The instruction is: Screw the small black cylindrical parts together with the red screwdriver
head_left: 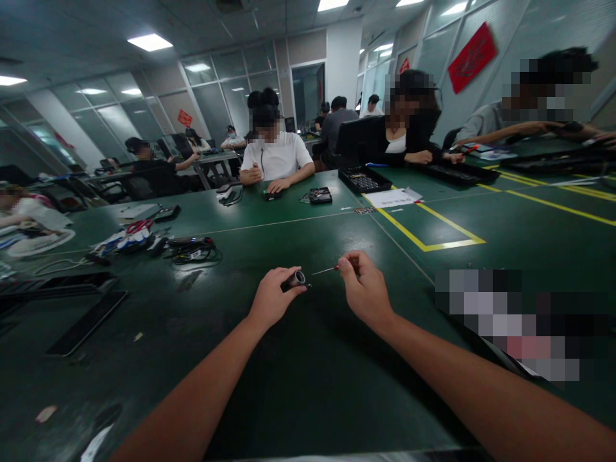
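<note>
My left hand [274, 295] is closed around a short black cylinder [293, 280], its round end with a pale rim turned toward the right. A small dark bit shows by the thumb; I cannot make out what it is. In my right hand [364, 289] is a thin screwdriver [327, 271], pinched by its reddish handle. Its slim metal shaft points left toward the cylinder, and a small gap separates the tip from it. Both hands are above the green tabletop [308, 372].
Left of my hands lie bundled black cables [192, 249], red-handled tools [140, 226] and a flat dark panel [89, 323]. Across the table a person in white [276, 157] handles a small device. Black trays [364, 180] and yellow tape [452, 246] are toward the right.
</note>
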Available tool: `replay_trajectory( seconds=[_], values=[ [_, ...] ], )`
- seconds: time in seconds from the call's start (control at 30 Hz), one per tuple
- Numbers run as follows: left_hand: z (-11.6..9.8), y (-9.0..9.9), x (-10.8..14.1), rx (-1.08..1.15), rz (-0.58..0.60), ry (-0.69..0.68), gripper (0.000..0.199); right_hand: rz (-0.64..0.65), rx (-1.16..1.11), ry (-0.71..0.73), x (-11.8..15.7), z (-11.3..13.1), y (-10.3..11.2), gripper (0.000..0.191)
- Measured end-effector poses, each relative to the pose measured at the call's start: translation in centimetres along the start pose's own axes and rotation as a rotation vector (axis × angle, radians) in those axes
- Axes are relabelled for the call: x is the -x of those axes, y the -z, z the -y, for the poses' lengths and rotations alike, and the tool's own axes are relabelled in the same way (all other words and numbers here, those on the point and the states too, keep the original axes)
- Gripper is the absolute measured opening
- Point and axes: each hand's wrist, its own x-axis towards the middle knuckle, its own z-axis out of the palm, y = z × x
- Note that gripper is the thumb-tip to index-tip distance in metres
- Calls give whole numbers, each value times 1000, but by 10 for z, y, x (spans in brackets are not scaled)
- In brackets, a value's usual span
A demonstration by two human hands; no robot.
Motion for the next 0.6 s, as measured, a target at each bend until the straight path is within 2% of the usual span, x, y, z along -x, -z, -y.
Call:
replay_trajectory(
  seconds=[0.1,0.23,0.4,0.5,0.6],
  values=[
    [-2,0,0,124,-52,71,39,-3,-47,-28,0,0,0,21],
    [1,-3,-3,414,-119,206,39,0,-86,-51,0,-3,-2,23],
    [2,-3,-9,652,-110,346,43,-32,-84,-19,-1,-8,-4,24],
    [-7,5,-11,552,-20,376,41,-25,-75,5,-1,-8,-5,23],
    [-20,13,-13,243,123,258,28,-11,-73,16,0,-7,-5,22]
  ],
)
